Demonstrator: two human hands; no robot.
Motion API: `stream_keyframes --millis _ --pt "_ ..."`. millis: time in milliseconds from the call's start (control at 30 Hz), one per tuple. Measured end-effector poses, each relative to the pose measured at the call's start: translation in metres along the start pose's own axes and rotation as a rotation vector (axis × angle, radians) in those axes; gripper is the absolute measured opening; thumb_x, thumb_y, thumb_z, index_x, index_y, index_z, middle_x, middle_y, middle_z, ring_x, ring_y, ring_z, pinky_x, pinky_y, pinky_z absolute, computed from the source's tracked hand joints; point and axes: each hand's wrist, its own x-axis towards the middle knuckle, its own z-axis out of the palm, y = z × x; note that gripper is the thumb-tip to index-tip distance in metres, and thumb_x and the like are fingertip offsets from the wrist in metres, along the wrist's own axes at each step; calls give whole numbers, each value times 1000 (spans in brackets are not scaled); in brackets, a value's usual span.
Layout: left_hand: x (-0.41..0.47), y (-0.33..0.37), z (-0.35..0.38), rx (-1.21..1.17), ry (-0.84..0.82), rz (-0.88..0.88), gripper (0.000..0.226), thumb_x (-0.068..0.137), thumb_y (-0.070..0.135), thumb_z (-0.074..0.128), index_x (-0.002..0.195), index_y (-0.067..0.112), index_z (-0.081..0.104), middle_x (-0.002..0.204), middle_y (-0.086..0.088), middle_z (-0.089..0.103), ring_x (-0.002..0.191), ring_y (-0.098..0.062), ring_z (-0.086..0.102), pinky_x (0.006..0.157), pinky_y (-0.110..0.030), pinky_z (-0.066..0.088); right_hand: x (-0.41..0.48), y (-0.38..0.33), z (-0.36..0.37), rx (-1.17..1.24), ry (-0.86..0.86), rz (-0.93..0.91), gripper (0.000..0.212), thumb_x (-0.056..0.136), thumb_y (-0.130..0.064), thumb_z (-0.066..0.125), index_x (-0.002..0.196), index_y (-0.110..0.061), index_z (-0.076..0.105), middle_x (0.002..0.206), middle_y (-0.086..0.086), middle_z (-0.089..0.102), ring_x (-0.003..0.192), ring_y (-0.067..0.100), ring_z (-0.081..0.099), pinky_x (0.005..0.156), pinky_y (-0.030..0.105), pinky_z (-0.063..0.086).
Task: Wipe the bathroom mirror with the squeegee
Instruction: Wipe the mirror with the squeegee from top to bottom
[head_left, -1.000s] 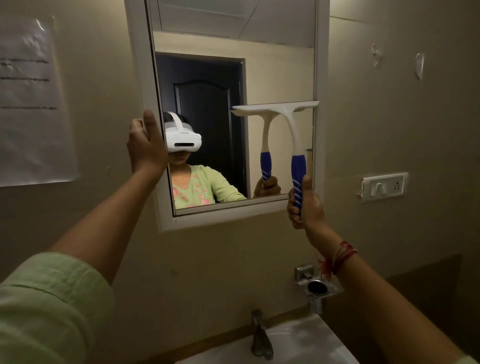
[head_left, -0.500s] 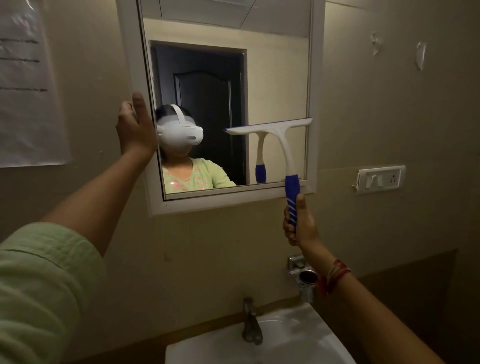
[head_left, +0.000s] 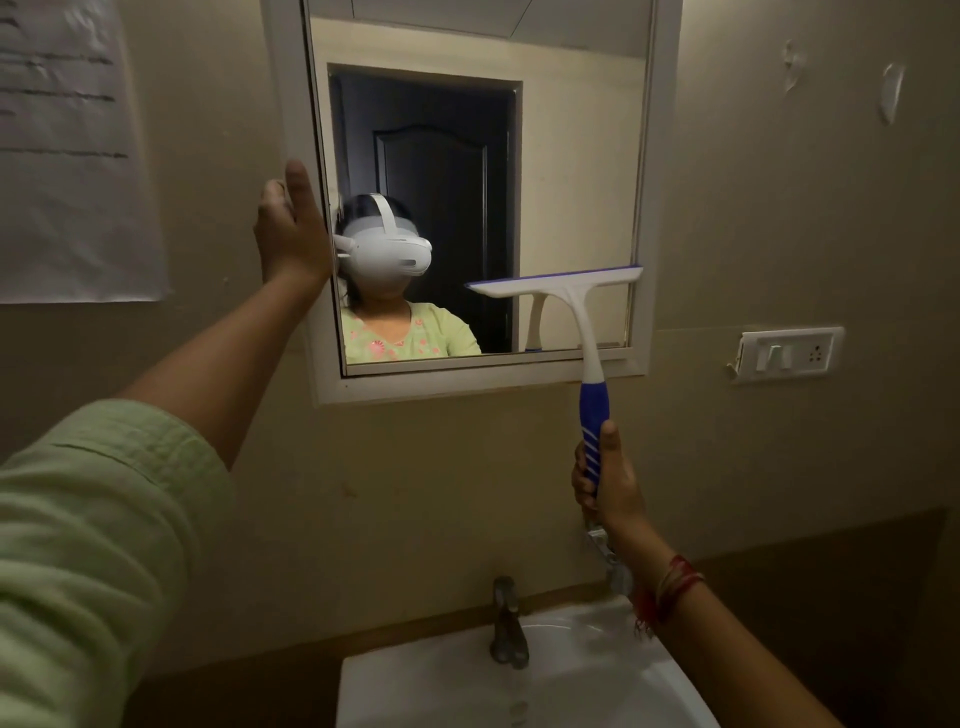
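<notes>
- Left hand (head_left: 291, 234): fingers curled round the left edge of the white-framed wall mirror (head_left: 641, 156), bracing it.
- White squeegee with blue ribbed handle (head_left: 576, 312): blade flat on the glass, low right, near the bottom frame.
- Right hand (head_left: 605, 483): fingers closed around the handle.
- Step looks like the end of a downward stroke; next likely lift, shift left, restart high.

mirror (head_left: 571, 156) above sink (head_left: 597, 686); squeegee (head_left: 571, 296) on lower right glass; switch plate (head_left: 789, 355) right.
</notes>
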Motion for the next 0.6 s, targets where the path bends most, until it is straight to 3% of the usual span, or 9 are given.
stream_keyframes --millis 200,600 --pt "0 1 1 12 -7 -16 36 95 49 24 66 29 31 65 10 40 78 -16 46 65 -25 29 -12 11 2 -5 17 26 86 32 -95 48 66 -16 44 37 -8 43 31 2 36 32 13 31" --pt "1 -2 1 -11 -12 -22 36 95 50 24 67 28 33 84 -6 51 80 -18 48 71 -29 34 -37 30 2 35 44 120 89 28 -95 50 67 -16 44 38 -9 43 31 3 37 33 13 31"
